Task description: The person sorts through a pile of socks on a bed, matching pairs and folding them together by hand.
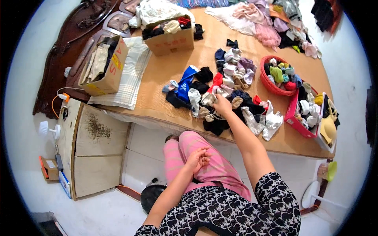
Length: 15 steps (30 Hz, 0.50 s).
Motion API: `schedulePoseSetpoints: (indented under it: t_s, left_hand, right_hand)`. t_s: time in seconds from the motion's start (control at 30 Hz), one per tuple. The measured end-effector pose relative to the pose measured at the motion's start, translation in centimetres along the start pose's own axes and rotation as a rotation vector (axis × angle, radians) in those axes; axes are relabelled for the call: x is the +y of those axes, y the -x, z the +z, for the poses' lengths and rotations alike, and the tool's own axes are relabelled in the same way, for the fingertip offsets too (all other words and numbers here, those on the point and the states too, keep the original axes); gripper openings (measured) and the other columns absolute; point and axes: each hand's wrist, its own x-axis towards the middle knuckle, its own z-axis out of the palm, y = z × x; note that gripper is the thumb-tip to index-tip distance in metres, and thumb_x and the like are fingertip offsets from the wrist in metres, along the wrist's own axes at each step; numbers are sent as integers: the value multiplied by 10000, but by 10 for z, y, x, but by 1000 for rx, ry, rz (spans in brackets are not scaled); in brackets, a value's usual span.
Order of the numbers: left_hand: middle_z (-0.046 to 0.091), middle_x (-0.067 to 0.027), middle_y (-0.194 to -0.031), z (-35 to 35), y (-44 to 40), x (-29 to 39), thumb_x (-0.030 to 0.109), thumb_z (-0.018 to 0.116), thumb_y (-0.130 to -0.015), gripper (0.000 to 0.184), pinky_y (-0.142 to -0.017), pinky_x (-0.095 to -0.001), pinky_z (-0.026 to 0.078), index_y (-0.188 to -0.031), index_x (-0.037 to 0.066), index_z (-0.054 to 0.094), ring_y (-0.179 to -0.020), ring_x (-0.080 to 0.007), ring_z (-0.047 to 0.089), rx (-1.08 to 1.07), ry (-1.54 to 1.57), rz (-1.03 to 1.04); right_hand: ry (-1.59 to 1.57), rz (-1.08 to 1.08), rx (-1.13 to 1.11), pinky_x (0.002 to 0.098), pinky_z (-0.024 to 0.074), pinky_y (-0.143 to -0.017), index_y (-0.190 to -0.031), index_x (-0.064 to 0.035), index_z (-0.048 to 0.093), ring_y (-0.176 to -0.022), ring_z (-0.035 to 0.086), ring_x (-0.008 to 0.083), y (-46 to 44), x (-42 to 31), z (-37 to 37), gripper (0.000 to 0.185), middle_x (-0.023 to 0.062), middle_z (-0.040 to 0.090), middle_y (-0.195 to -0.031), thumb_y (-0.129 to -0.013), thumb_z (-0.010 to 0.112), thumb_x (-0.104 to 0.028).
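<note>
A loose pile of socks and small garments in many colours spreads over the brown mat near its front edge, with a blue cloth (183,87) on the left side and white socks (272,121) on the right. My right hand (222,105) reaches into the middle of this pile, fingers closed on something beside a striped sock; what it grips is too small to tell. My left hand (198,159) rests above my pink-trousered thigh, palm partly up, fingers loosely curled and apart, holding nothing.
A red basket (264,80) and a pink box (291,111), both filled with socks, stand to the right. Two cardboard boxes (171,42) (116,67) of clothes stand at the left. More clothes (265,23) lie at the back. A cabinet (96,133) is at lower left.
</note>
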Motion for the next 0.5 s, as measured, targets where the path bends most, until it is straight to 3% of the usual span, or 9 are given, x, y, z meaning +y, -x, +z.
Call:
schedulePoseSetpoints:
  t_s: [0.03, 0.17, 0.2, 0.23, 0.27, 0.33, 0.37, 0.47, 0.5]
  left_hand:
    - [653, -93, -865, 0, 2, -1, 150, 441, -952, 262, -553, -282, 548, -1198, 67, 475, -634, -170, 646, -13, 33, 5]
    - [653, -92, -876, -7, 9, -10, 152, 445, -952, 266, -563, -284, 547, -1201, 64, 478, -657, -163, 647, 2, 85, 48]
    - [654, -90, -879, -9, 9, -12, 149, 449, -951, 265, -567, -282, 546, -1200, 62, 479, -661, -161, 647, 1, 88, 68]
    - [658, -99, -932, -10, 8, -10, 190, 431, -961, 307, -644, -314, 554, -1229, 48, 477, -729, -181, 654, -48, 77, 67]
    - [658, -99, -932, -10, 6, -10, 190, 431, -961, 307, -644, -314, 554, -1229, 48, 477, -729, -181, 654, -48, 92, 69]
    - [659, -121, -1008, 0, 5, -1, 239, 385, -973, 342, -732, -349, 555, -1227, 35, 489, -839, -215, 661, -76, 149, 49]
    - [627, -146, -1104, -3, -2, 1, 310, 366, -969, 418, -861, -386, 513, -1239, 18, 493, -997, -253, 619, -145, 143, 123]
    - [567, -163, -1208, 11, -1, 26, 615, 290, -917, 711, -940, -434, 460, -1257, 20, 479, -1051, -307, 584, -347, 325, 105]
    - [581, -154, -1173, 16, 3, 32, 592, 434, -883, 685, -942, -451, 460, -1222, 2, 508, -1076, -308, 573, -437, 361, 176]
  right_hand:
    - [32, 59, -109, 427, 469, -857, -1189, -137, 545, -1017, 591, 315, 0, -6, -4, 491, 128, 614, -1126, -725, 669, -236]
    - [-83, -131, 157, 460, 452, -723, -873, -53, 604, -853, 573, 363, 4, -20, -14, 227, 153, 566, -880, -730, 680, -212]
    - [-171, -205, 243, 438, 455, -701, -879, -44, 603, -829, 571, 349, 4, -18, -14, 235, 144, 566, -888, -732, 691, -205]
    - [-238, -244, 259, 413, 459, -691, -877, -35, 604, -817, 572, 335, 14, -30, -29, 225, 135, 560, -880, -729, 695, -177]
    - [-305, -282, 275, 387, 463, -682, -875, -25, 606, -805, 574, 320, 25, -42, -47, 215, 125, 554, -872, -727, 699, -150]
    - [-460, -494, 332, 322, 463, -675, -880, -28, 640, -809, 578, 266, 57, -65, -72, 232, 84, 565, -937, -660, 678, 36]
    - [-473, -569, 260, 317, 461, -686, -866, -38, 645, -821, 571, 251, 76, -70, -79, 256, 87, 558, -971, -641, 664, 82]
    - [-478, -637, -37, 302, 465, -664, -853, -79, 675, -794, 569, 210, 134, -76, -91, 361, 94, 556, -1063, -592, 610, 163]
    - [-460, -634, -139, 291, 463, -641, -852, -87, 690, -760, 572, 189, 146, -71, -90, 371, 99, 557, -1089, -590, 612, 163]
